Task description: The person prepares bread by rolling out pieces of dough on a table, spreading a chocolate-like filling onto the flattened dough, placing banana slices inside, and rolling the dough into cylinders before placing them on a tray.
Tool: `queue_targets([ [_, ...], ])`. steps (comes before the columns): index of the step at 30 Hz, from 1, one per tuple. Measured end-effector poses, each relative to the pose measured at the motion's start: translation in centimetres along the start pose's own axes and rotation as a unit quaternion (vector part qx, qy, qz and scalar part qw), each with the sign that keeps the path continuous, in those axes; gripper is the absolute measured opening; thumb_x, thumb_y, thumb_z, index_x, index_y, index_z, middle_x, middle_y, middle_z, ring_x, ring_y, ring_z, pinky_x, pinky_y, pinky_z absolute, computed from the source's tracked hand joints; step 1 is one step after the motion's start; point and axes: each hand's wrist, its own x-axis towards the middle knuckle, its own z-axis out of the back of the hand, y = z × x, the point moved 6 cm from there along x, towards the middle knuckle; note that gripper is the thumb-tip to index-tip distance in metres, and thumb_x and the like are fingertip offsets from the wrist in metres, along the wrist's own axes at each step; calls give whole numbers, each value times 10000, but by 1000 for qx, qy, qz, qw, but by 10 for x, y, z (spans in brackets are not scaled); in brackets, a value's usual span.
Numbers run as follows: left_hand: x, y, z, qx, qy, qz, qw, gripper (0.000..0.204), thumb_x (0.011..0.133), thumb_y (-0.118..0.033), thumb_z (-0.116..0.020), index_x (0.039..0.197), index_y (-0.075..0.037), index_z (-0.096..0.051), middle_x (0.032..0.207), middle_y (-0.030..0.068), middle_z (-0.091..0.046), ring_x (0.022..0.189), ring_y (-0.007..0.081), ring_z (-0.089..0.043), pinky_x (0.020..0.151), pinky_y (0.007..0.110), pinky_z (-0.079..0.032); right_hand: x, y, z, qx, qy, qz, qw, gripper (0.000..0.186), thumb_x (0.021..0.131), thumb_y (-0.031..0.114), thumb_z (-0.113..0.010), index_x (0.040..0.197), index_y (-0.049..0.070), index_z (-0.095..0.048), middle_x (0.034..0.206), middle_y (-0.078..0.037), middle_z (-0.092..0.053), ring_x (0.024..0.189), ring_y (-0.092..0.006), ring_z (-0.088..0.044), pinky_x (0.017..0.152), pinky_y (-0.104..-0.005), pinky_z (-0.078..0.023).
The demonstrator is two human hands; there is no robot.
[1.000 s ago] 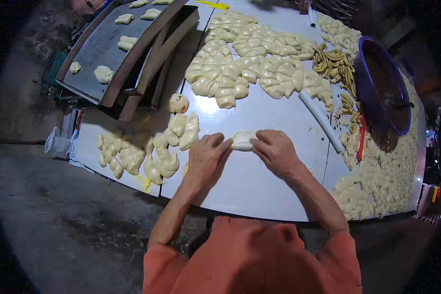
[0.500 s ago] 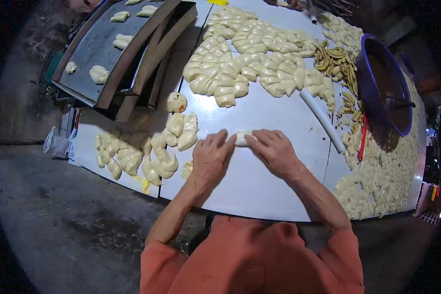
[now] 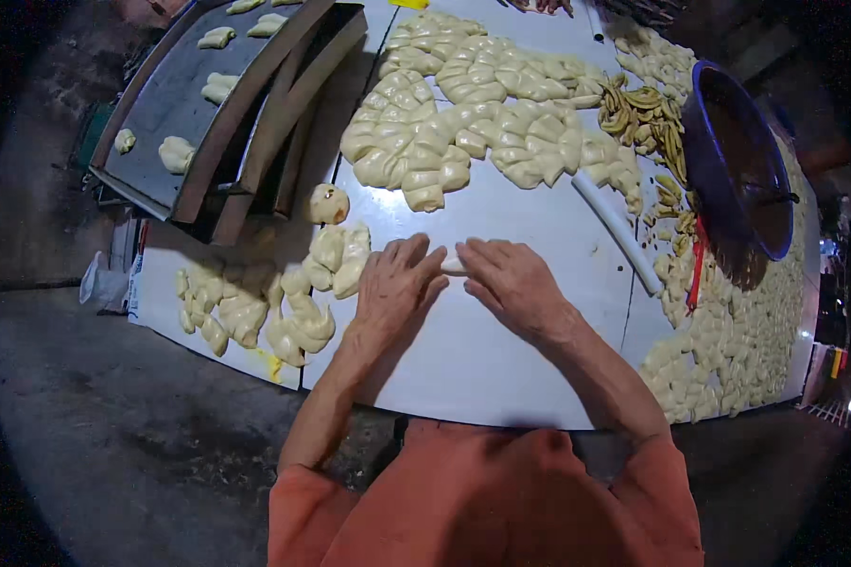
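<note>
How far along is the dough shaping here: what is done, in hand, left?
Done: shaped pieces lie left of the hands, and a few sit on the tray. In hand: left hand and right hand press one dough piece. Left: the big dough heap beyond.

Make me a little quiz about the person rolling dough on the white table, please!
1. True or false: both hands, left hand and right hand, press on one small dough piece between them.
2. What stands at the table's far right side? A) a dark blue bowl B) a red kettle C) a glass jar
3. Fill in: the metal tray at the upper left holds a few shaped pieces of ____.

Key: 1 true; 2 A; 3 dough
</note>
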Motion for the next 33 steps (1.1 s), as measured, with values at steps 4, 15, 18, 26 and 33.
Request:
queue_targets([
  [4,4,1,-8,3,-29,-54,998,277,870,-179,-753,1124,-83,-701,1126,78,-643,1039,305,-622,842,442,-513,3,-15,-10,66,35,-29,997,294,911,111,-694,1192,30,-662,1105,-145,-703,999,-337,-660,879,-463,-521],
  [15,15,-90,-28,-135,3,-94,986,144,884,-173,-714,1013,-109,-716,836,110,-699,797,326,-668,719,459,-503,-69,-44,81,186,42,-141,972,263,910,106,-642,1141,-13,-686,991,-196,-693,944,-398,-671,856,-465,-542],
  [18,13,-114,-56,-178,14,-128,976,181,899,-217,-714,1018,-81,-712,939,104,-687,905,310,-651,779,450,-487,-107,-45,95,135,38,-173,975,279,912,101,-645,1170,5,-687,1026,-187,-692,975,-389,-667,883,-449,-547],
  [26,-14,-141,-79,-97,110,-137,980,448,862,-306,-792,1233,-80,-679,1262,93,-623,1132,277,-589,880,436,-499,-166,-42,85,98,64,-212,970,470,901,199,-717,1347,70,-648,1307,-154,-624,1227,-359,-566,1053,-480,-457],
  [33,-15,-137,-90,-91,85,-141,982,334,857,-223,-787,1136,-78,-673,1088,83,-651,939,287,-639,782,427,-529,-171,-60,75,116,125,-197,965,448,875,162,-722,1296,31,-639,1167,-166,-661,1091,-362,-618,955,-461,-506],
])
